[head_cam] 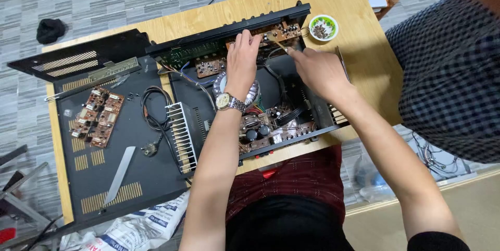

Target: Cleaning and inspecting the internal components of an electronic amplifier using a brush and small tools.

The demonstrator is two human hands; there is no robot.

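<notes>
Amplifier case [307, 102] sits open on the wooden table [354, 6], its insides showing. Near its front edge are dark round parts on a board [260, 131]. Just left of the case stands a white finned metal block [182, 136], and a loose brown circuit board [97, 117] lies further left. Deeper in the case, the left hand [240, 63] wears a wristwatch [224, 101] and pinches a small board [284, 32] at the back wall. The right hand [319, 71] is closed on a thin tool [278, 43] touching that board. Beyond the case sits a green bowl [323, 27].
</notes>
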